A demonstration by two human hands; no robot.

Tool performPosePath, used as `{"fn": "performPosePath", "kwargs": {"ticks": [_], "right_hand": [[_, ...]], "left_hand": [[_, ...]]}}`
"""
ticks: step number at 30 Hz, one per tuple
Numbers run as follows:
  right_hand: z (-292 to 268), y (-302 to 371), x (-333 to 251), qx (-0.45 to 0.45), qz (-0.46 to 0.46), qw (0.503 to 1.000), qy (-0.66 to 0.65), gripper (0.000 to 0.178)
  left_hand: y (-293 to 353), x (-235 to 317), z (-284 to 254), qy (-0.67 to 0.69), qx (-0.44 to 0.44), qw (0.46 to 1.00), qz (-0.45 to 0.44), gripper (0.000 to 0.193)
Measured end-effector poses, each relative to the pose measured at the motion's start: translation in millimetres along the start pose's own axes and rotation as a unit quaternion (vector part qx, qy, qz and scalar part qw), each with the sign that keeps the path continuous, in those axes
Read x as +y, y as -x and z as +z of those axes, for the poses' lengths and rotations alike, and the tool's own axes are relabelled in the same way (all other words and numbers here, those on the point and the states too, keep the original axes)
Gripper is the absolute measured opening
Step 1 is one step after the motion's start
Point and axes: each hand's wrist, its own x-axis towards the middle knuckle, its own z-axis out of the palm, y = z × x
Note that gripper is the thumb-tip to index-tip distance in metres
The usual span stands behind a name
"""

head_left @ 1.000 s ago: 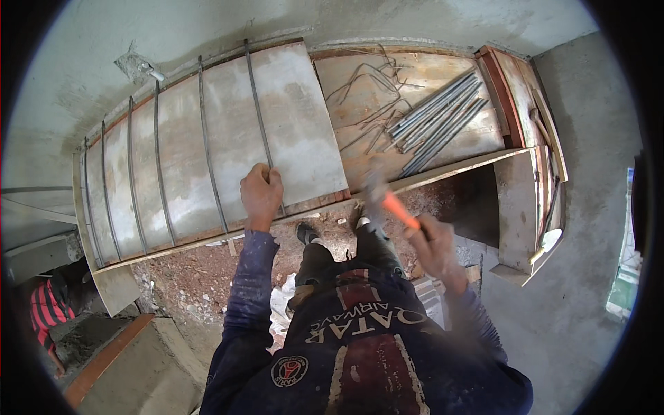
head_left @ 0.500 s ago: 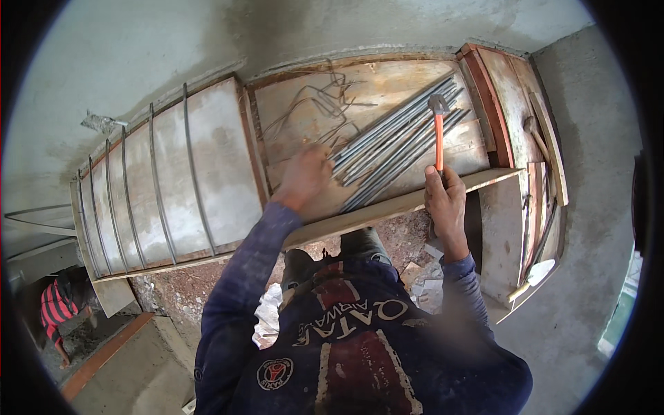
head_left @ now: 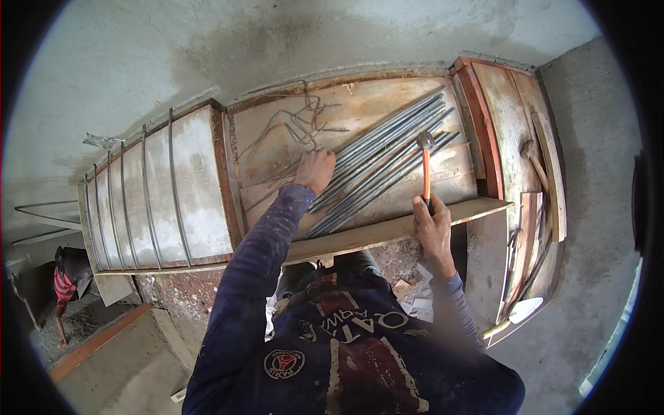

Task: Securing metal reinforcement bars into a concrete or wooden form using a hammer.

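My right hand (head_left: 434, 225) is closed round the dark grip of a hammer (head_left: 426, 169) with an orange shaft. Its metal head points up and away from me, over the steel bars. At the left side of the bundle of steel bars (head_left: 377, 152), my left hand (head_left: 317, 171) reaches down with its fingers curled. What those fingers hold, if anything, is hidden beneath them. The bars lie slantwise on a wooden formwork panel (head_left: 443, 181). Beyond my left hand are bent thin rods (head_left: 299, 123).
To the left, separate bars (head_left: 150, 200) cross a pale panel. A red-brown board (head_left: 482, 128) divides the panels on the right, where another hammer (head_left: 535, 162) and a trowel (head_left: 524, 311) lie. A co-worker in a striped top (head_left: 64, 283) bends at the lower left.
My left hand has come to the bars' left side, its fingers curled. My right hand and the hammer are slightly lower in the view. The view itself has shifted.
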Motion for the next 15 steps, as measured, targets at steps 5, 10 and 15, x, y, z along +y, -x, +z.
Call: {"fn": "performPosePath", "kwargs": {"ticks": [5, 10, 15], "right_hand": [[3, -14, 5, -0.007, -0.014, 1.0, -0.003, 0.038], [-2, -11, 11, 0.007, -0.045, 0.999, 0.017, 0.039], [7, -7, 11, 0.006, -0.023, 0.999, 0.021, 0.039]], "left_hand": [[-9, 23, 4, 0.111, 0.085, 0.989, -0.047, 0.025], [-21, 37, -16, 0.163, -0.049, 0.973, -0.154, 0.038], [-42, 12, 27, 0.05, 0.141, 0.987, -0.064, 0.028]]}}
